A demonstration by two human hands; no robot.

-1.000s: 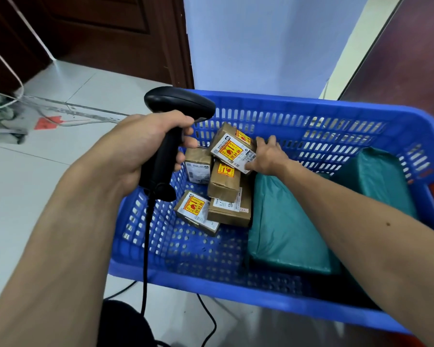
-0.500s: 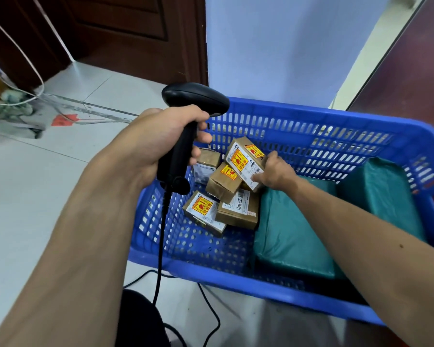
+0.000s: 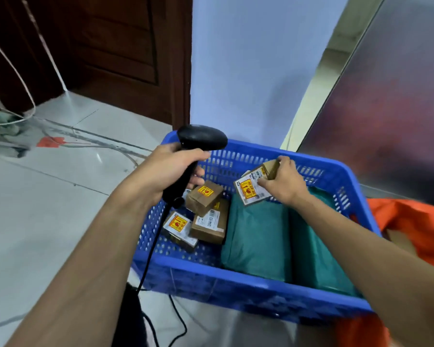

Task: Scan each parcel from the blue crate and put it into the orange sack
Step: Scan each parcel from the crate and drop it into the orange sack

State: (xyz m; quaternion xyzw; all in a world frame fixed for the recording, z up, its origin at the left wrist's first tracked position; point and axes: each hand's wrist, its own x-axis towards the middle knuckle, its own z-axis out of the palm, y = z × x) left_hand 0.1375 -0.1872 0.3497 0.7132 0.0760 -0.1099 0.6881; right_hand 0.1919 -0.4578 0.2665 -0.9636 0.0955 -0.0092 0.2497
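Boxy cardboard parcel [image 3: 257,186], seemingly paper-labelled

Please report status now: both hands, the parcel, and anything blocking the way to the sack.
Left hand grips scanner. Right hand holds parcel above crate, label up. Sack open at right, path clear.

A small brown parcel [image 3: 257,186] with a yellow-red label tilts above the blue crate [image 3: 236,289], the orange sack [image 3: 416,221] just right.

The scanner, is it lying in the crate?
No, the left hand holds the scanner upright above the crate rim.
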